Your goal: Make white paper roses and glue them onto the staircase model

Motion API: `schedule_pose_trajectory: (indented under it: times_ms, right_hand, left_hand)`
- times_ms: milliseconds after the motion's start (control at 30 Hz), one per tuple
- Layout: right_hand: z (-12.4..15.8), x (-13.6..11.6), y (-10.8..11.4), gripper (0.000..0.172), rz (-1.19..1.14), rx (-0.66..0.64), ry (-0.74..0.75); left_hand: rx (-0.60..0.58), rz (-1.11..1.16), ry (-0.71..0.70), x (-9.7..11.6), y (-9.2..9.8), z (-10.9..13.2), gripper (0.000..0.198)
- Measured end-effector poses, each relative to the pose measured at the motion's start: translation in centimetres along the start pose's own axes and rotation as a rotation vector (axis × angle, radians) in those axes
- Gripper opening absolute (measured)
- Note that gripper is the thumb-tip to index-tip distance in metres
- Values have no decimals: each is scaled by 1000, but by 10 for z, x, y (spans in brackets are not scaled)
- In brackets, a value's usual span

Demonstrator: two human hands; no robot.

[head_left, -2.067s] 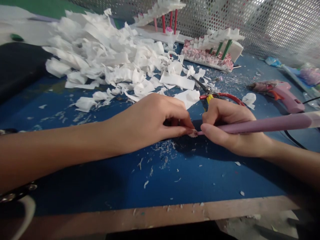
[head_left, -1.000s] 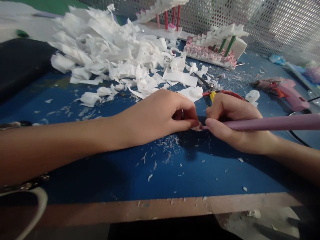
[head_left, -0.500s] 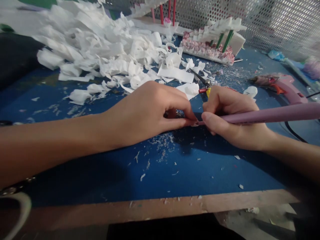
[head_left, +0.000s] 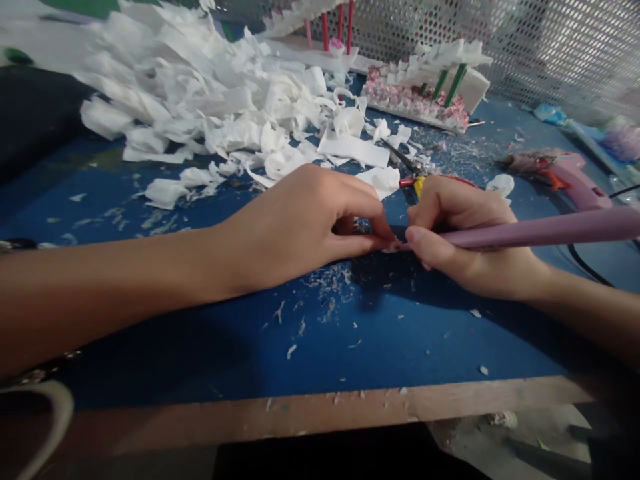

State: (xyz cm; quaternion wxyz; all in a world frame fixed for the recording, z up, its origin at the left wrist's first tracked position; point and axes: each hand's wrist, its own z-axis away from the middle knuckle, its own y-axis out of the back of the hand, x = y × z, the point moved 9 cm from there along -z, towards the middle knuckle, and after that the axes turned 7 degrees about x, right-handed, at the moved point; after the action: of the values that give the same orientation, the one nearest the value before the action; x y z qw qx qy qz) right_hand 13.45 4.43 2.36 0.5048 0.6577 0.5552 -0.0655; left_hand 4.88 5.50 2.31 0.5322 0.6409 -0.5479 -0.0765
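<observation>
While fingers [head_left: 371,212] of the left hand [head_left: 295,227] pinch a piece [head_left: 390,249], those of the right hand [head_left: 467,243] clasp a tool [head_left: 545,231] that points lengthwise left at it.

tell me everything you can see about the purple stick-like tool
The purple tool is long, slender and smooth, perhaps plastic or painted, narrowing to a thin tip. The right hand grips it like a pen. It slants across the picture, thick end toward the right edge. Its tip is at a small pale piece pinched by the left hand.
</observation>
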Motion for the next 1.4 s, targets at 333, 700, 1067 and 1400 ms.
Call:
schedule_pose_trajectory:
  times_ms: [333, 700, 1067, 1400]
  right_hand:
    - [0, 0, 2, 24, 48, 3, 4]
    - [-1, -7, 1, 24, 3, -16, 68]
    - [4, 2, 3, 21, -112, 12, -23]
    - [4, 0, 0, 21, -96, -18, -7]
  left_hand:
    - [-36, -11, 60, -2, -3, 0, 17]
    - [-45, -12, 40, -2, -5, -1, 17]
    - [-88, 42, 13, 5, -7, 2, 15]
    - [-107, 76, 23, 6, -8, 2, 6]
